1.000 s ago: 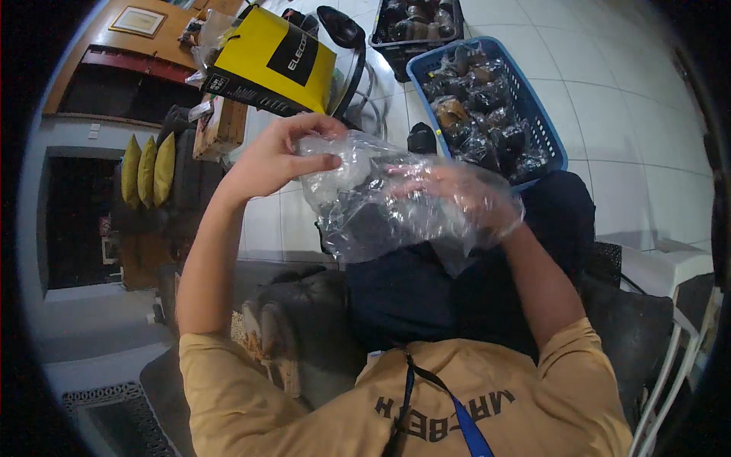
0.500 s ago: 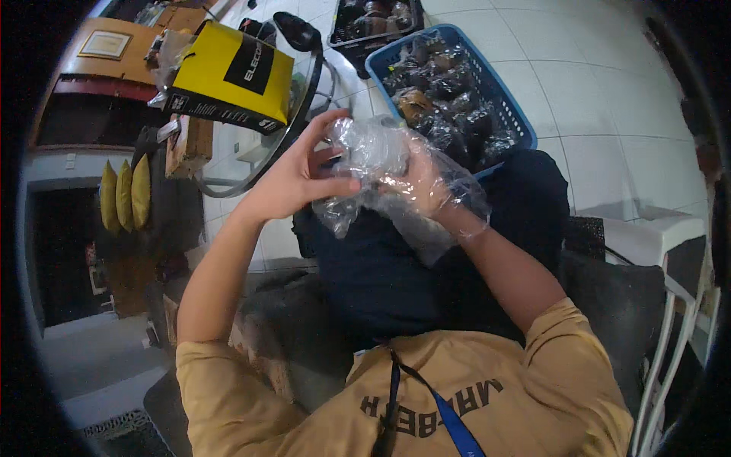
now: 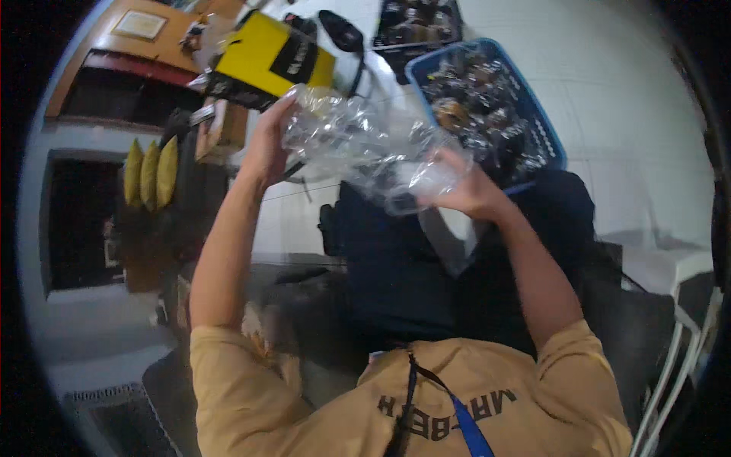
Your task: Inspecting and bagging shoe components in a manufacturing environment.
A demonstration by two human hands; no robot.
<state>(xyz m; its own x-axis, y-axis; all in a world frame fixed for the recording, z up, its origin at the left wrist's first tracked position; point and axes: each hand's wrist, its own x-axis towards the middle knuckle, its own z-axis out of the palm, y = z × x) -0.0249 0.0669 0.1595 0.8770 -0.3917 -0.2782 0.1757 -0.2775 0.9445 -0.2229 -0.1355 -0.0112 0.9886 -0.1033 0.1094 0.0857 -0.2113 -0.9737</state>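
A clear, crinkled plastic bag [image 3: 346,133] is stretched out between my two hands above my lap. My left hand [image 3: 268,143] is closed on its left end, the fingers partly hidden behind the film. The other end is gripped by my right hand [image 3: 474,190], thumb and fingers pressed on the plastic. Below the right hand, over my dark trousers, is a whitish, pale thing [image 3: 454,236] that I cannot make out. Glare and blur hide whether anything lies inside the bag.
A blue plastic basket [image 3: 550,141] full of plastic-wrapped dark and brown items stands ahead on the right, a black crate [image 3: 419,47] behind it. Ahead on the left are a yellow-and-black box [image 3: 266,49] and a black-headed gooseneck stand [image 3: 343,30]. White furniture [image 3: 662,266] stands at right.
My hands have moved apart, left hand outward and right hand to the right and lower. The plastic, bunched up before, is now spread between them. The whole view has shifted.
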